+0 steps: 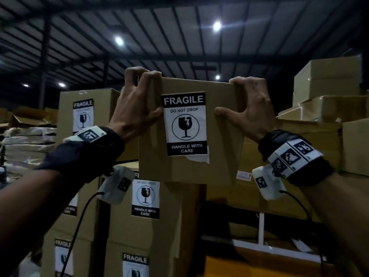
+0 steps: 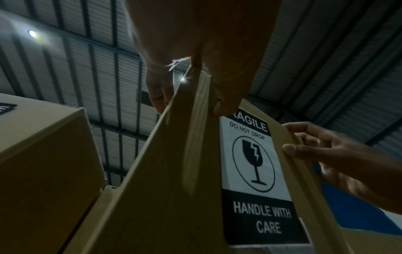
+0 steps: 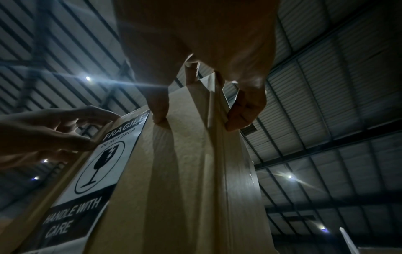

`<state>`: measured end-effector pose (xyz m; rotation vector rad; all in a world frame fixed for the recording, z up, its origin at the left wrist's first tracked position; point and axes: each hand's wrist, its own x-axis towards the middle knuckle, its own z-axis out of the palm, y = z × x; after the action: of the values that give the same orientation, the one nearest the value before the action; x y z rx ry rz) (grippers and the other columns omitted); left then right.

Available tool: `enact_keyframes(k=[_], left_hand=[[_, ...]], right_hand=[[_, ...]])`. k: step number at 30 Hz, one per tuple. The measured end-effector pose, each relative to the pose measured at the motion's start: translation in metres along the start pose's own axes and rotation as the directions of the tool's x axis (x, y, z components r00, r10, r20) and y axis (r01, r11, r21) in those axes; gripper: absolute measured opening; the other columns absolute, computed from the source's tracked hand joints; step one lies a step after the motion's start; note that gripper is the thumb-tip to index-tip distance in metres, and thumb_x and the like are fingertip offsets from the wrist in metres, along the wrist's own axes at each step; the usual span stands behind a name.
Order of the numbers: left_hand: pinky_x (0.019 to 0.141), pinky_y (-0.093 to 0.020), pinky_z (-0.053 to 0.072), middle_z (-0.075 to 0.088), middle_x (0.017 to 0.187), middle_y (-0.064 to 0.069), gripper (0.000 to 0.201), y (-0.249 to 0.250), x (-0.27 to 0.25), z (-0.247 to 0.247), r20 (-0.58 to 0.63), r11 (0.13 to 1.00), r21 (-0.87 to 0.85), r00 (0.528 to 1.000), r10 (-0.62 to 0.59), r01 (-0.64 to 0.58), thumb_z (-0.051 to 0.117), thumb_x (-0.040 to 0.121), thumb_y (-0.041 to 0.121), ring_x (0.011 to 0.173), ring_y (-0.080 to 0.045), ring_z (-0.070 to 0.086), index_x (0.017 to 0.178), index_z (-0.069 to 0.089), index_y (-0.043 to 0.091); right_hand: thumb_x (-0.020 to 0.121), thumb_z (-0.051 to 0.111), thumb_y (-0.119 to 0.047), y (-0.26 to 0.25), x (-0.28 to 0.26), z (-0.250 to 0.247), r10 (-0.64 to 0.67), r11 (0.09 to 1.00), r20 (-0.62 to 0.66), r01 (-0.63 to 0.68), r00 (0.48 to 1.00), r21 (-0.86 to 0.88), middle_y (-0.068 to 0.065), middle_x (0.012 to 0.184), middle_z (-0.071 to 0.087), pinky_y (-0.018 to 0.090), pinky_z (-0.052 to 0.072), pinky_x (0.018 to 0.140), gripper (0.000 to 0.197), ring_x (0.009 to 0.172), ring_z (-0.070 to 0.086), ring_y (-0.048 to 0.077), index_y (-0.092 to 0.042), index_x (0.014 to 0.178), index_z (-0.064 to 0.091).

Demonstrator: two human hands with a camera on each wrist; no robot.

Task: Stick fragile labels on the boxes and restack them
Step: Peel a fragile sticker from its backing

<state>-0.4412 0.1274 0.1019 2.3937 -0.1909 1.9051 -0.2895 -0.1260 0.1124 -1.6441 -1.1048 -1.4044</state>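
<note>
A labelled box [image 1: 191,132] was held high, above a stack of labelled boxes [image 1: 139,216]. The left hand [image 1: 133,108] was clamped on its upper left corner and the right hand [image 1: 247,108] on its upper right corner, fingers hooked over the top edge and thumbs pressed to the front. This two-corner grip was judged to keep the box level and the fragile label [image 1: 184,123] facing outward for placement on the stack.
</note>
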Motion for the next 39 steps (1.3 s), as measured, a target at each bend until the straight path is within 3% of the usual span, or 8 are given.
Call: enact_keyframes(k=[9,13,18,21,26,29,32,39], left_hand=[[0.107,-0.047,0.044,0.027,0.143,-0.019,0.081,-0.095,0.026,0.008,0.062,0.999,-0.006,0.997,-0.036,0.037,0.082,0.077,0.016,0.129,-0.038,0.038,0.146,0.041,0.016],[0.103,-0.048,0.047,0.027,0.142,-0.021,0.08,-0.119,0.022,0.017,0.025,0.997,-0.041,0.998,-0.062,0.063,0.082,0.075,0.007,0.127,-0.039,0.04,0.142,0.041,0.015],[0.101,-0.052,0.045,0.03,0.145,-0.019,0.054,-0.127,-0.023,0.04,-0.018,0.987,0.157,0.999,-0.031,0.033,0.078,0.078,0.034,0.13,-0.042,0.034,0.122,0.052,0.016],[0.091,-0.061,0.044,0.035,0.141,-0.013,0.061,-0.124,-0.06,0.054,0.017,0.979,0.203,1.0,0.017,-0.02,0.073,0.076,0.052,0.128,-0.038,0.029,0.121,0.049,0.02],[0.087,-0.056,0.037,0.04,0.138,-0.015,0.055,-0.126,-0.086,0.067,0.045,0.966,0.253,0.998,0.038,-0.048,0.063,0.085,0.049,0.122,-0.036,0.034,0.131,0.048,0.022],[0.08,-0.055,0.042,0.039,0.136,-0.016,0.051,-0.13,-0.089,0.071,0.078,0.971,0.236,0.997,0.028,-0.045,0.07,0.083,0.034,0.117,-0.036,0.036,0.129,0.051,0.023],[0.077,-0.059,0.049,0.035,0.137,-0.013,0.055,-0.132,-0.095,0.078,0.166,0.967,0.252,0.986,-0.014,-0.028,0.071,0.082,0.039,0.118,-0.037,0.036,0.129,0.047,0.023],[0.079,-0.06,0.05,0.034,0.137,-0.014,0.059,-0.137,-0.104,0.094,0.235,0.96,0.281,0.968,-0.09,0.02,0.073,0.082,0.042,0.121,-0.039,0.036,0.13,0.044,0.022]], right_hand=[[0.072,0.081,-0.051,-0.024,0.025,0.075,0.12,0.992,0.035,-0.118,0.992,-0.046,0.007,0.138,0.033,0.036,0.049,0.091,0.079,0.112,0.041,0.015,-0.03,0.139,0.045],[0.069,0.088,-0.034,-0.025,0.024,0.088,0.157,0.987,0.003,-0.156,0.988,0.048,0.006,0.136,0.032,0.031,0.05,0.088,0.086,0.111,0.046,0.016,-0.024,0.138,0.038],[0.078,0.082,-0.027,-0.021,-0.025,0.089,0.196,0.975,0.116,-0.206,0.974,0.081,0.006,0.129,0.044,0.033,0.056,0.086,0.059,0.108,0.053,0.015,-0.017,0.126,0.048],[0.079,0.081,-0.025,-0.02,-0.056,0.094,0.138,0.984,0.191,-0.156,0.972,0.081,0.006,0.14,0.04,0.031,0.053,0.083,0.072,0.113,0.049,0.018,-0.02,0.139,0.043],[0.079,0.082,-0.028,-0.022,-0.065,0.109,0.136,0.983,0.173,-0.155,0.975,0.102,0.007,0.137,0.041,0.018,0.052,0.071,0.066,0.108,0.054,0.016,-0.019,0.134,0.047],[0.079,0.081,-0.027,-0.025,-0.064,0.12,0.12,0.983,0.178,-0.141,0.977,0.114,0.007,0.126,0.044,0.025,0.058,0.077,0.05,0.108,0.057,0.018,-0.014,0.12,0.057],[0.08,0.081,-0.02,-0.021,-0.068,0.131,0.081,0.989,0.232,-0.107,0.969,0.102,0.007,0.126,0.043,0.031,0.058,0.089,0.046,0.116,0.053,0.021,-0.011,0.121,0.061],[0.083,0.077,-0.02,-0.005,-0.075,0.153,0.086,0.992,0.199,-0.102,0.976,0.068,0.008,0.122,0.045,0.037,0.061,0.079,0.034,0.109,0.057,0.025,-0.011,0.111,0.062]])
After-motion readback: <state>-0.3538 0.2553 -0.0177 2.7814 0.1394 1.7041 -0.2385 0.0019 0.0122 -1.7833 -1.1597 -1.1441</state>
